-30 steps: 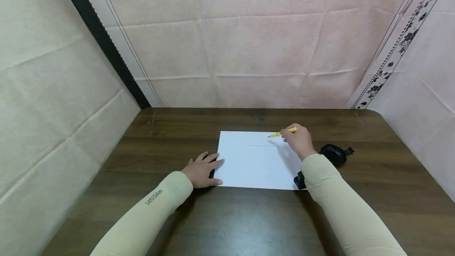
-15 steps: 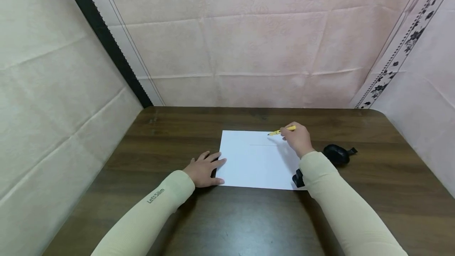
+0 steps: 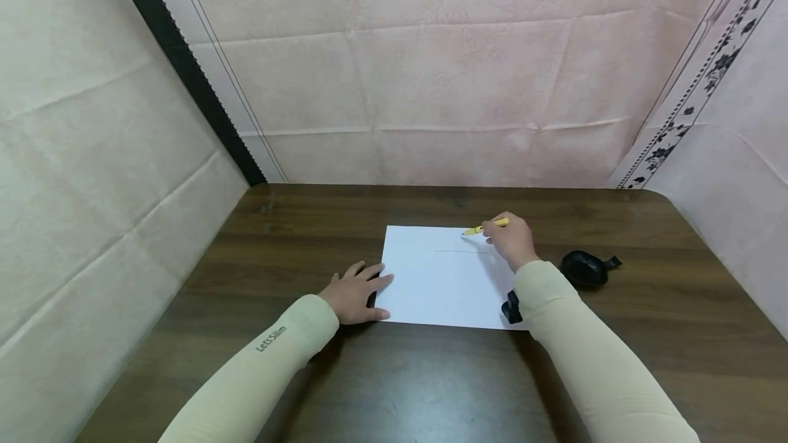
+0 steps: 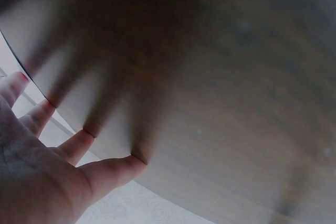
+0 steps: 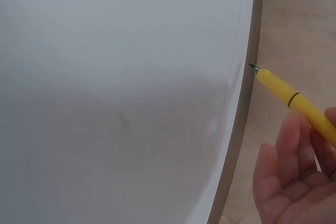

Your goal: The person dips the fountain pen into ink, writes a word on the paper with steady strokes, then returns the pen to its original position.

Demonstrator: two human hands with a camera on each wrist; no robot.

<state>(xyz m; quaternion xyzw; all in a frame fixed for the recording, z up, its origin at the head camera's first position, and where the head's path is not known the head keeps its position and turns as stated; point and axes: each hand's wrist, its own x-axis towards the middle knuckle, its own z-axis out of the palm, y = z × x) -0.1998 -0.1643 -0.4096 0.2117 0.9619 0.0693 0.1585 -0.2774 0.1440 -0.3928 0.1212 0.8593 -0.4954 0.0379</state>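
Note:
A white sheet of paper (image 3: 431, 286) lies on the wooden table, with one thin straight line across its upper part. My left hand (image 3: 357, 296) rests at the sheet's left edge, fingers spread and fairly straight. In the left wrist view, the fingertips of this left hand (image 4: 47, 166) touch the surface. My right hand (image 3: 512, 239) pinches a yellow fountain pen (image 3: 486, 226) over the sheet's top right area. Seen from the right wrist, the pen's dark pointed nib stands just above the paper (image 5: 131, 35), close to the drawn line.
A black rounded object (image 3: 583, 269) with a short tab sits on the table (image 3: 295, 224) to the right of the paper. A small black device (image 3: 511, 307) shows under the right wrist. Pale cloth hangings (image 3: 455, 74) enclose the table at the back and sides.
My right hand has shifted slightly left with the pen relative to the sheet. The left hand keeps its place at the paper's edge. The head view has turned a little.

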